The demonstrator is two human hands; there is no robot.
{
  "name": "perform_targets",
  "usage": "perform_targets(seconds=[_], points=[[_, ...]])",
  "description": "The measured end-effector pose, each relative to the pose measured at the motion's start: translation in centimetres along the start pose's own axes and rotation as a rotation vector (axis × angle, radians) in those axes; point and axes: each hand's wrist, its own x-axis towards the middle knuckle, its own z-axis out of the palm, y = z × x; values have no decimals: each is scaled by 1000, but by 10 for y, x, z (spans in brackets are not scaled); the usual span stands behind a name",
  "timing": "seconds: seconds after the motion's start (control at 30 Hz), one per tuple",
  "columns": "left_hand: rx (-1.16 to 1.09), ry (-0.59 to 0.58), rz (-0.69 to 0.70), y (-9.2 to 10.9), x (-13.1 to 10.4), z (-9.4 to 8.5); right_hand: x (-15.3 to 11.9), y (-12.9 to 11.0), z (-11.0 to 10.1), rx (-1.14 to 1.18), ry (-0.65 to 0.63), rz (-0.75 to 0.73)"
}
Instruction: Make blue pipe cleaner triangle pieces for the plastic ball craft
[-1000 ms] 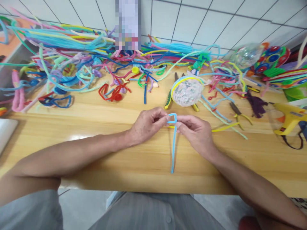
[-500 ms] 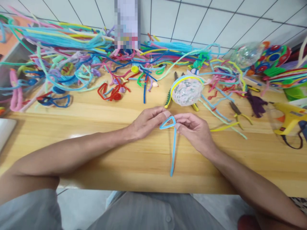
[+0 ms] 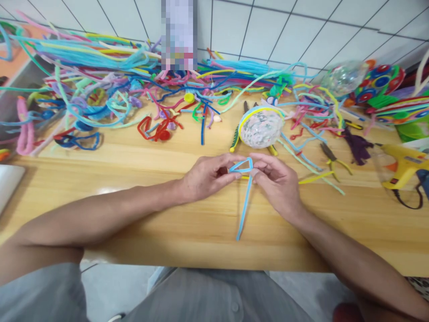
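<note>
Blue pipe cleaner pinched by fingers of left hand, right hand; glue gun marking illegible.

Head camera — forward, down at table.

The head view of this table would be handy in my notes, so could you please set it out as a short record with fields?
Material in hand: blue strip, bent into a triangular loop with a straight tail toward the person
Left hand: at the loop's pointed left end; grip unclear
Right hand: pinching the strip where loop and tail meet
Beyond the hands: mottled rounded object, blue and yellow along its edge
Right side: yellow-handled pliers, yellow glue gun
Along the back: coloured strips
Surface: wooden table
</note>
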Motion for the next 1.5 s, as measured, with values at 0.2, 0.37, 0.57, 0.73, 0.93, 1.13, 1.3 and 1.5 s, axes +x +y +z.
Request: perform_targets(seconds=[0.2,0.37,0.57,0.73,0.93,1.13,1.3,1.5], points=[[111,55,44,-5,-1,-2,0,2,0,28,9,-3],[89,33,79,-7,1,-1,0,4,-1,35,0,9],[123,6,159,-10,0,-2,1,4,-1,55,-7,-14],[112,-34,128,-11,1,-3,0,4,0,80,-16,1],[77,-17,86,-7,2,-3,1,5,0,84,-11,6],[62,-56,68,-9,1,-4,0,4,1,104,-27,23],[-199,-30,-177,-4,4,-1,1,3,0,133,20,47],[-608,-96,-411,6,14,5,0,8,1,326,69,79]])
